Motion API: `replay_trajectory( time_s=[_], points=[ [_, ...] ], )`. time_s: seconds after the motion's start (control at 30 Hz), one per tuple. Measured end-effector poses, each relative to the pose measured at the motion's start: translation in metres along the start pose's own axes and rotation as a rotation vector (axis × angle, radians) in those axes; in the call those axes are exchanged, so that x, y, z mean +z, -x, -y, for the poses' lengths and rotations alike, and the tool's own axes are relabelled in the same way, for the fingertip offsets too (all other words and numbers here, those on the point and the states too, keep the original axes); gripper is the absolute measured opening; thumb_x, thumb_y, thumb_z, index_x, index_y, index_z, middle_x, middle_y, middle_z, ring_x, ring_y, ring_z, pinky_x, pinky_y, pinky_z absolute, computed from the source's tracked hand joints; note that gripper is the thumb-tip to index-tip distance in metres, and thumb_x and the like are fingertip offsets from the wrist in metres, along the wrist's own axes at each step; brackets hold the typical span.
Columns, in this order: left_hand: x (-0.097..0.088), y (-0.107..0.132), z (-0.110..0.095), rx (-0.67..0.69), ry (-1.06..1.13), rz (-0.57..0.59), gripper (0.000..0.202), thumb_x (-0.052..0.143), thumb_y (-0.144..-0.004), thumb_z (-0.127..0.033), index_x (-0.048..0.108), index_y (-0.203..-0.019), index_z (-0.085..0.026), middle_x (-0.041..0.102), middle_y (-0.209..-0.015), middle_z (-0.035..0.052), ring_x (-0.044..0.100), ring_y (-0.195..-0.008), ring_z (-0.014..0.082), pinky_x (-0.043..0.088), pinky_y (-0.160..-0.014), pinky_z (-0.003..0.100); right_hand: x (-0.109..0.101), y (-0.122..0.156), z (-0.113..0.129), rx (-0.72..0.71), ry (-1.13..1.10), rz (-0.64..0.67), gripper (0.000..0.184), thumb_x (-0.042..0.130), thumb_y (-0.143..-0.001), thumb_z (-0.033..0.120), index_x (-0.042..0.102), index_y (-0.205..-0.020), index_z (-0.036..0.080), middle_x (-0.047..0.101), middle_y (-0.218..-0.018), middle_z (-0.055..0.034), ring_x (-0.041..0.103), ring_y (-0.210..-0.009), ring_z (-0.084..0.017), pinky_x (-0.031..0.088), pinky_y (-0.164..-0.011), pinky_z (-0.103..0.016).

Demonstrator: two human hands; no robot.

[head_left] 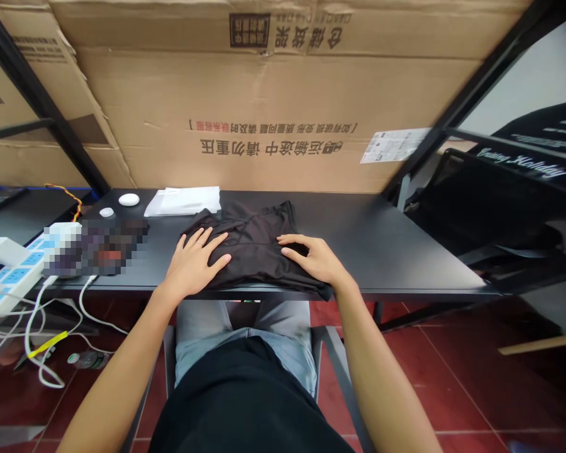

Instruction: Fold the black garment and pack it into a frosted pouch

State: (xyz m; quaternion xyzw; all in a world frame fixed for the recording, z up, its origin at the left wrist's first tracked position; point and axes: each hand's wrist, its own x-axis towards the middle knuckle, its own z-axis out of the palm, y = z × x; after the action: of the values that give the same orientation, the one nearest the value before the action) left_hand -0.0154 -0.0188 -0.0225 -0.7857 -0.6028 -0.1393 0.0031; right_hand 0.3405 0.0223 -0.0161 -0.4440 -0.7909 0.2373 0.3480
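A folded black garment (255, 245) lies on the black table (382, 245) near its front edge, right in front of me. My left hand (193, 261) rests flat on the garment's left side, fingers spread. On the right side lies my right hand (314, 255), palm down with the fingers stretched toward the middle. Neither hand holds anything.
A folded white cloth (183, 201) lies behind the garment. Two small white objects (128, 199) sit to its left. A white power strip (19, 264) with cables hangs at the table's left end. Large cardboard boxes (264, 100) stand behind the table. A black metal frame (476, 88) rises at the right.
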Motion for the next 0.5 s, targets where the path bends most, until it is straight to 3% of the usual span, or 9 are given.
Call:
replay_trajectory(
  time_s=[0.2, 0.3, 0.4, 0.5],
  points=[
    [-0.004, 0.002, -0.004, 0.002, 0.009, 0.02, 0.069, 0.046, -0.114, -0.07, 0.05, -0.176, -0.04, 0.041, -0.186, 0.0074, 0.036, -0.174, 0.0378, 0.025, -0.141, 0.069, 0.002, 0.003, 0.003, -0.011, 0.01, 0.005, 0.026, 0.073, -0.104, 0.05, 0.087, -0.119, 0.034, 0.085, -0.137, -0.0022, 0.078, -0.135, -0.035, 0.055, -0.128, -0.055],
    [-0.024, -0.005, -0.01, -0.032, 0.073, 0.03, 0.068, 0.046, -0.112, -0.074, 0.063, -0.167, -0.036, 0.058, -0.176, 0.0091, 0.052, -0.164, 0.0403, 0.037, -0.136, 0.066, 0.001, 0.001, 0.002, -0.041, 0.059, -0.042, 0.025, 0.073, -0.103, 0.051, 0.087, -0.116, 0.034, 0.087, -0.133, -0.003, 0.079, -0.132, -0.035, 0.057, -0.125, -0.055],
    [-0.051, -0.036, -0.013, -0.074, 0.103, -0.034, 0.061, 0.052, -0.111, -0.071, 0.075, -0.151, -0.031, 0.079, -0.149, 0.0097, 0.072, -0.139, 0.0386, 0.055, -0.122, 0.055, -0.006, -0.02, -0.003, -0.084, 0.163, -0.179, 0.024, 0.072, -0.103, 0.048, 0.086, -0.113, 0.032, 0.088, -0.126, -0.0057, 0.08, -0.126, -0.035, 0.059, -0.121, -0.056],
    [-0.065, -0.086, -0.011, -0.039, 0.05, -0.14, 0.055, 0.061, -0.11, -0.054, 0.073, -0.152, -0.022, 0.078, -0.149, 0.0133, 0.071, -0.14, 0.0377, 0.055, -0.121, 0.051, -0.017, -0.062, -0.014, -0.121, 0.287, -0.238, 0.027, 0.071, -0.102, 0.04, 0.084, -0.122, 0.027, 0.084, -0.133, -0.0111, 0.076, -0.13, -0.038, 0.055, -0.124, -0.06]
  ],
)
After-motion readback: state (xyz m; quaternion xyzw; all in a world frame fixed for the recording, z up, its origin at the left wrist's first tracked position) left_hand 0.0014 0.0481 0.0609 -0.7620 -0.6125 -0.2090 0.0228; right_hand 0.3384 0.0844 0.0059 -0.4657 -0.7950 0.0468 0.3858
